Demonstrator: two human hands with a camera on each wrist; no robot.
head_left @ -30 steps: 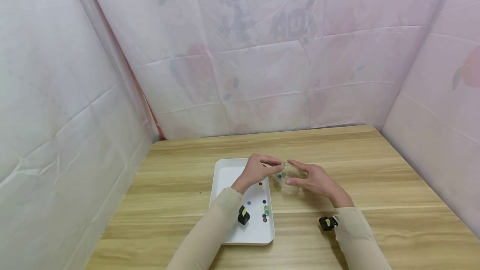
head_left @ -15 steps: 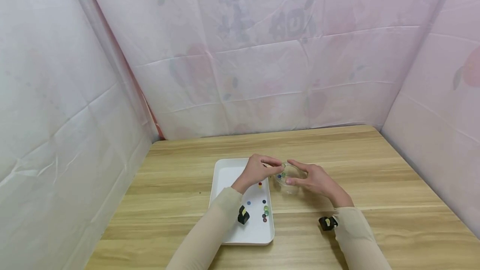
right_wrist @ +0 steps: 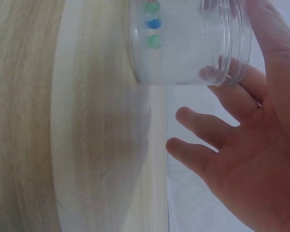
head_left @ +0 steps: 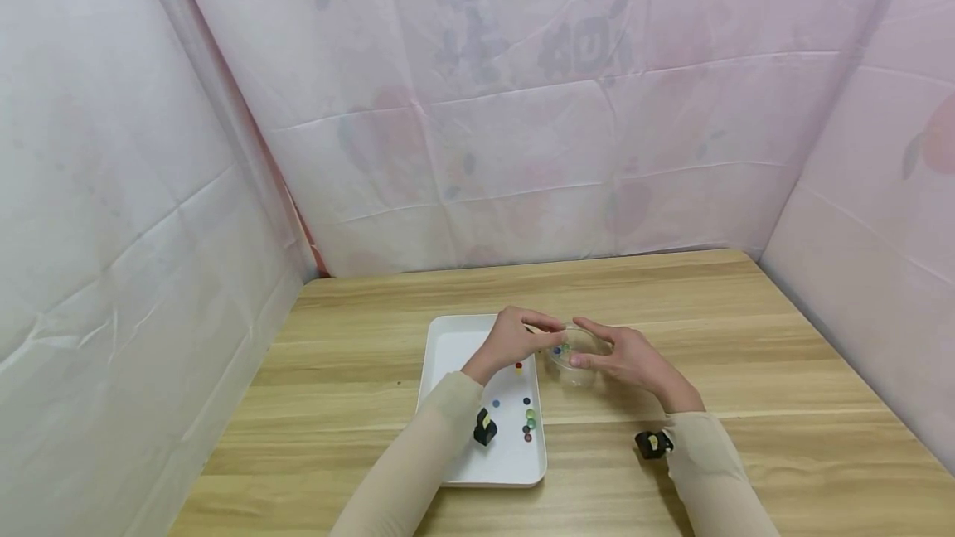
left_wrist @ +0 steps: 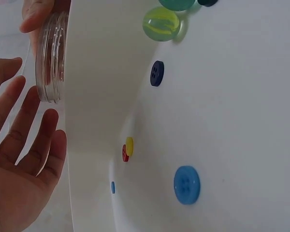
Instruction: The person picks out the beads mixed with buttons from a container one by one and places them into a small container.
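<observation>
the clear jar [head_left: 574,359] is sitting on the wooden table [head_left: 746,371], just right of the white tray [head_left: 455,346]. the right hand [head_left: 634,359] is grasping its rim with thumb and forefinger. the left hand [head_left: 515,336] is hovering at the jar's left edge, fingers relaxed, holding nothing. buttons [left_wrist: 186,184] and marbles [left_wrist: 161,23] are lying in the tray.

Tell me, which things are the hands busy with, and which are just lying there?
Busy with:
- clear jar, held by the right hand
- left hand, fingers straight, by the jar's rim
- beads inside the jar

Just lying there:
- white tray
- buttons in the tray
- marbles in the tray
- wooden table
</observation>
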